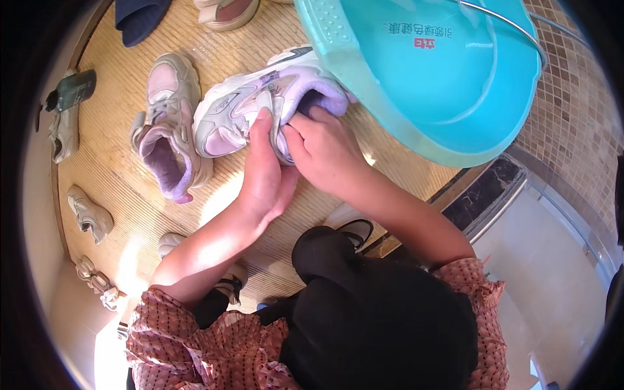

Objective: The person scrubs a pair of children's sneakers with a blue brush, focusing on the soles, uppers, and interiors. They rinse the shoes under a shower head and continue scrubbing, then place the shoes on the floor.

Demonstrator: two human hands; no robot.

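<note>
A lilac and white sneaker [239, 107] lies on the ribbed, wood-look floor, its toe pointing left. My left hand [265, 170] grips its near side, thumb pressed on the pale strap and the fingers underneath out of sight. At the opening, my right hand [329, 148] pinches the padded collar edge, with some fingertips hidden at the shoe's mouth. A similar pink, grey and lilac sneaker [170, 92] stands to the left, its opening towards me. Close behind the held shoe, a turquoise plastic basin [429, 92] overlaps its heel end; the basin bears printed writing.
A metal shower hose [509, 24] crosses the basin's far rim. Mosaic tile [560, 92] and a dark stone sill [480, 190] lie right. On the left are a dark green bottle [75, 90], a white shoe [90, 214] and sandals [95, 280]. A navy slipper [141, 19] lies at the top.
</note>
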